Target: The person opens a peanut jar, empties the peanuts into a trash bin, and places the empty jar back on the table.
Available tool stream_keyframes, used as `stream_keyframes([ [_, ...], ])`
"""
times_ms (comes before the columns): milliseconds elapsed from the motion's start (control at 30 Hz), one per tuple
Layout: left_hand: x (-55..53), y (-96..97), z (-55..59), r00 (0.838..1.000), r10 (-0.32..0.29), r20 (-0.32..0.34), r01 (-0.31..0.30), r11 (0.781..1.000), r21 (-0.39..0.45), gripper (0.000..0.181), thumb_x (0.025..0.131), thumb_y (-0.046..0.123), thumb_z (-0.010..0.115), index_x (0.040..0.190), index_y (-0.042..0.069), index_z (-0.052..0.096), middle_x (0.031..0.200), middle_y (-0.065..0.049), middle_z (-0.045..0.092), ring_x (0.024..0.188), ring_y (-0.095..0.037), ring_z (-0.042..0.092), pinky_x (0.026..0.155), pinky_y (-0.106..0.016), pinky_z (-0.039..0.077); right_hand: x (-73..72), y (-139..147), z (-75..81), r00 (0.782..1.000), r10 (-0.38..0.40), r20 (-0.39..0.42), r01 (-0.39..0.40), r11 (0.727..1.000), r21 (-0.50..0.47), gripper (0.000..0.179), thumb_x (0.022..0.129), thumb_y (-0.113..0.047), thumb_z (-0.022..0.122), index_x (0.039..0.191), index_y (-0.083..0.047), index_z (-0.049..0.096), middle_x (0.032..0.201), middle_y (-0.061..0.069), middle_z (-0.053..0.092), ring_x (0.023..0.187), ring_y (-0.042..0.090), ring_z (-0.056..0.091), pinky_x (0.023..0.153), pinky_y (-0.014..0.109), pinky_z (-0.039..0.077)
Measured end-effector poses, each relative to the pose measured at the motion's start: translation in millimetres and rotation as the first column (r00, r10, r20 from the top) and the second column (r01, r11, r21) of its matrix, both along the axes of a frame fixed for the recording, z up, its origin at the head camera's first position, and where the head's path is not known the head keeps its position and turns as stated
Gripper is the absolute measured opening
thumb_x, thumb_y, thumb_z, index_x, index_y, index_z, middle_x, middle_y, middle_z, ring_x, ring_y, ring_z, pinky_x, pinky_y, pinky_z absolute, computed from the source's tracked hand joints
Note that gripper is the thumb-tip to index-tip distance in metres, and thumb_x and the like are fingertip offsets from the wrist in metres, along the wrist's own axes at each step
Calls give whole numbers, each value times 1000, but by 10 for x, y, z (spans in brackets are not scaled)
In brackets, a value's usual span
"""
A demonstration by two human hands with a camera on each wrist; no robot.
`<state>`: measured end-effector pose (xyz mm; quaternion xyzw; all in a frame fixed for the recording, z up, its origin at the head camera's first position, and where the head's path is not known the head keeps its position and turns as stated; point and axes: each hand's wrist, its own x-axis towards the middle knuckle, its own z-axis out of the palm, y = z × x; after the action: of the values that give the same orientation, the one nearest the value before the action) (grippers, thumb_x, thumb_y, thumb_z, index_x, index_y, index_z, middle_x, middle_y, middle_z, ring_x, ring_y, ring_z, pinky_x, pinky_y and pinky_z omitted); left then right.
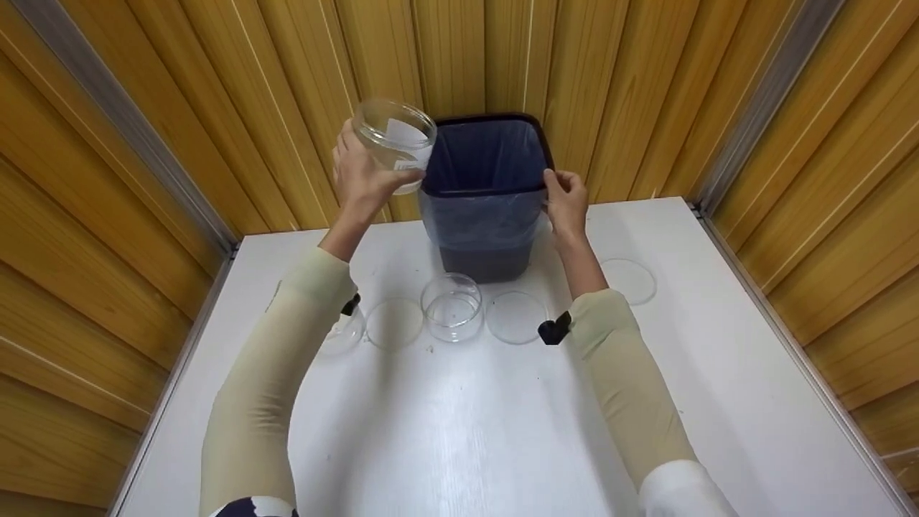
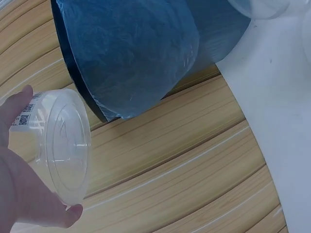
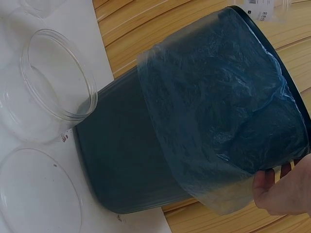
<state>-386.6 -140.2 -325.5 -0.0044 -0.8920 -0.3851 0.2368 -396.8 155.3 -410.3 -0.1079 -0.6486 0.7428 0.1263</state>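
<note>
My left hand (image 1: 361, 176) grips a clear plastic jar (image 1: 393, 154) with a white barcode label (image 2: 24, 116) on its side. The jar is raised and tilted, beside the left rim of a dark bin (image 1: 488, 264). Its round base faces the camera in the left wrist view, and no contents show through the wall. A thin bluish bag (image 1: 477, 219) lines the bin and folds down over the outside. My right hand (image 1: 567, 205) pinches the bin's right rim together with the bag edge, thumb and fingers on either side.
Before the bin stands a second clear jar (image 1: 452, 316), without a lid. Clear round lids (image 1: 393, 324) lie on the white table (image 1: 459, 424), including one lid (image 1: 515, 318) right of that jar. Another disc (image 1: 632, 281) lies beyond my right sleeve. Wood-patterned panels (image 1: 603, 79) rise behind the bin.
</note>
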Motion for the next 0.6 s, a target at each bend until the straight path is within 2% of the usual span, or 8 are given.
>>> stream_keyframes([
  [233,134,-109,-166,999,-36,-34,40,993,116,124,59,37,98,156,5,27,152,-14,42,141,-30,37,117,-42,33,-7,4,6,1000,16,-2,-16,1000,-14,39,104,-31,57,132,-4,52,121,5,51,110,16,54,101,33,50],
  [433,293,-104,-320,995,-64,-75,75,985,158,125,55,34,101,154,4,30,148,-15,46,139,-30,39,115,-42,34,-25,44,17,999,25,-24,-25,1000,-2,39,105,-31,55,132,-3,51,119,4,50,109,15,52,101,34,48],
  [600,418,-70,-457,991,-97,-96,115,973,202,123,54,31,101,152,2,32,147,-15,46,138,-29,39,115,-42,33,-27,129,20,995,100,0,-100,995,-4,42,104,-35,56,133,-6,50,118,3,49,110,17,53,105,37,47],
])
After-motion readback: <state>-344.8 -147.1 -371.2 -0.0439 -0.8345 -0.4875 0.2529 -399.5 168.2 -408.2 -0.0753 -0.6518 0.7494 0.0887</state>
